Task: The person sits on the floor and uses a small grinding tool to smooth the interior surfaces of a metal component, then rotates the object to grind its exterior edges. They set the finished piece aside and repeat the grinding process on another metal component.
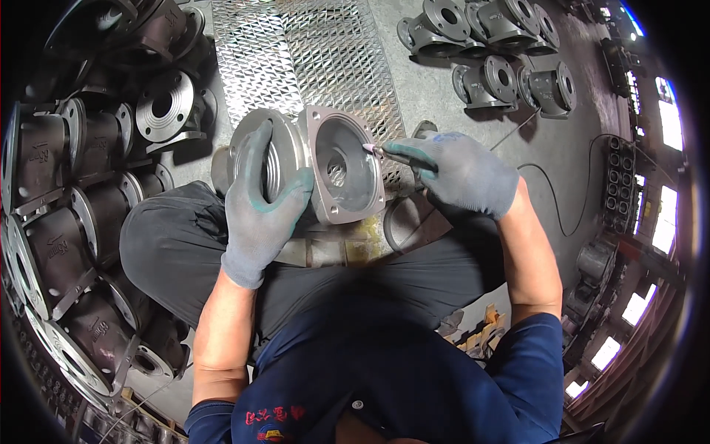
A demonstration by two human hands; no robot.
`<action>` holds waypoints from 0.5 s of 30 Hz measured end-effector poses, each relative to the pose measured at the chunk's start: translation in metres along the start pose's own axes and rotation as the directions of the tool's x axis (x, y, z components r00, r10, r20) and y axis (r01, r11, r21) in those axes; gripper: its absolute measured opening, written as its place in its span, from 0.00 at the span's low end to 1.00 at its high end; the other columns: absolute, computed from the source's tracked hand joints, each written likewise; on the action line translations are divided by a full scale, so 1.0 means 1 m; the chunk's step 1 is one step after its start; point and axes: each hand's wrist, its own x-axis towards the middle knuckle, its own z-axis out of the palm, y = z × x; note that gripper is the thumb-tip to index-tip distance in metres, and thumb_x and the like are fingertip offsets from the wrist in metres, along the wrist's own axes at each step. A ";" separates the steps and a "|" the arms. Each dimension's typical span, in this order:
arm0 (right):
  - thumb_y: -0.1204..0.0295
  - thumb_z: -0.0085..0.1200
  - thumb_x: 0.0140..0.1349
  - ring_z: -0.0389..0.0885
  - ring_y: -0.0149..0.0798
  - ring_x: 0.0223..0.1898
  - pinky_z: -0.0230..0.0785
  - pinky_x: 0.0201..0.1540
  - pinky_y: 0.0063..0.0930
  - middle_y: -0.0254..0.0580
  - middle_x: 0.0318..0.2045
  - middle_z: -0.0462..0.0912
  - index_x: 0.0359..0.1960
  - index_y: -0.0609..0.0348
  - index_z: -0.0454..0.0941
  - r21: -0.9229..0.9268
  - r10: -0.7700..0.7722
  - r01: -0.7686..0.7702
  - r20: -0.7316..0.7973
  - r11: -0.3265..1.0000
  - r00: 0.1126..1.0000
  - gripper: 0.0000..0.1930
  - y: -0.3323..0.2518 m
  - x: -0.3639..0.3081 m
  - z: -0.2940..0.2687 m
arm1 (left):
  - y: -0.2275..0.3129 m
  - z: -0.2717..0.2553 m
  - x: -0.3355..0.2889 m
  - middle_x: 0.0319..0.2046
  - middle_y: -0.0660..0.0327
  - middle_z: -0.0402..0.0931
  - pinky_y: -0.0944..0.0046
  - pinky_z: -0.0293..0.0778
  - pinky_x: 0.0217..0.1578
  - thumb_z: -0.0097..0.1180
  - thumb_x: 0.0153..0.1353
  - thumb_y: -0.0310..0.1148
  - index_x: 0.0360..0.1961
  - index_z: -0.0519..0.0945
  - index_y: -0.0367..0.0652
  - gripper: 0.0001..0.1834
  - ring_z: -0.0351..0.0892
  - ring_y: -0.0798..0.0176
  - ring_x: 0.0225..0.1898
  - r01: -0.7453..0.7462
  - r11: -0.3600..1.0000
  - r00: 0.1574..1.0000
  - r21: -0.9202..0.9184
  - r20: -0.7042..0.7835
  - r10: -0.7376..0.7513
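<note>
Between my knees a grey cast-metal valve body [319,177] lies tilted. Its squarish flange, with bolt holes at the corners, faces up and shows a deep bowl-shaped cavity [353,191]. My left hand [262,203], in a grey glove, grips the casting; its fingers lie over the round flange and its thumb rests by the squarish one. In my gloved right hand [466,172] is a slim grinder [379,151], its small pinkish tip at the cavity's upper right rim. Most of the tool is hidden by the fingers; whether the tip touches metal I cannot tell.
Rows of dark valve bodies [96,200] crowd the left side. Several more castings [484,83] stand on the floor at the far right. A patterned metal plate [296,59] lies ahead of me. A black cable [555,203] curves over the floor to the right.
</note>
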 end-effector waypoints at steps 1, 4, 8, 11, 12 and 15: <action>0.75 0.62 0.67 0.88 0.61 0.43 0.82 0.50 0.51 0.55 0.39 0.87 0.71 0.42 0.81 -0.052 -0.017 0.020 0.049 0.998 0.999 0.29 -0.002 0.002 -0.002 | -0.001 0.001 -0.001 0.79 0.43 0.67 0.52 0.58 0.81 0.71 0.66 0.38 0.79 0.67 0.27 0.45 0.63 0.50 0.82 -0.001 1.000 1.000 -0.007 0.004 0.001; 0.74 0.60 0.68 0.88 0.62 0.45 0.82 0.51 0.51 0.57 0.40 0.89 0.67 0.45 0.84 -0.117 0.022 -0.004 0.152 0.993 0.988 0.25 -0.007 0.011 -0.004 | -0.001 0.005 -0.004 0.77 0.42 0.69 0.49 0.61 0.79 0.72 0.64 0.37 0.76 0.72 0.30 0.42 0.67 0.45 0.79 -0.120 0.991 0.993 0.058 -0.005 0.121; 0.73 0.60 0.69 0.89 0.61 0.48 0.82 0.51 0.51 0.56 0.44 0.90 0.65 0.48 0.86 -0.181 0.072 -0.018 0.296 0.983 0.952 0.22 -0.022 0.024 -0.011 | 0.003 0.004 -0.010 0.75 0.43 0.71 0.47 0.64 0.78 0.73 0.63 0.36 0.75 0.73 0.31 0.41 0.68 0.43 0.77 -0.137 0.981 0.990 0.136 0.005 0.138; 0.72 0.63 0.66 0.89 0.61 0.49 0.82 0.53 0.51 0.55 0.46 0.90 0.65 0.47 0.86 -0.201 0.139 -0.079 0.306 0.976 0.942 0.24 -0.021 0.027 -0.013 | 0.001 0.004 -0.009 0.74 0.42 0.72 0.46 0.65 0.77 0.73 0.63 0.37 0.75 0.74 0.31 0.41 0.68 0.42 0.76 -0.148 0.979 0.988 0.137 -0.013 0.151; 0.72 0.64 0.65 0.89 0.60 0.49 0.82 0.53 0.50 0.55 0.46 0.90 0.66 0.47 0.86 -0.191 0.129 -0.070 0.314 0.979 0.941 0.25 -0.020 0.028 -0.014 | 0.000 0.004 -0.009 0.74 0.42 0.72 0.46 0.65 0.77 0.73 0.63 0.37 0.75 0.74 0.31 0.41 0.68 0.42 0.76 -0.147 0.980 0.988 0.137 -0.017 0.151; 0.71 0.66 0.63 0.90 0.59 0.49 0.83 0.54 0.50 0.55 0.46 0.91 0.67 0.46 0.85 -0.199 0.177 -0.111 0.351 0.974 0.920 0.27 -0.030 0.030 -0.015 | -0.005 0.003 -0.007 0.65 0.39 0.79 0.48 0.76 0.69 0.75 0.60 0.37 0.74 0.73 0.28 0.44 0.80 0.41 0.69 -0.233 0.950 0.967 0.207 -0.049 0.248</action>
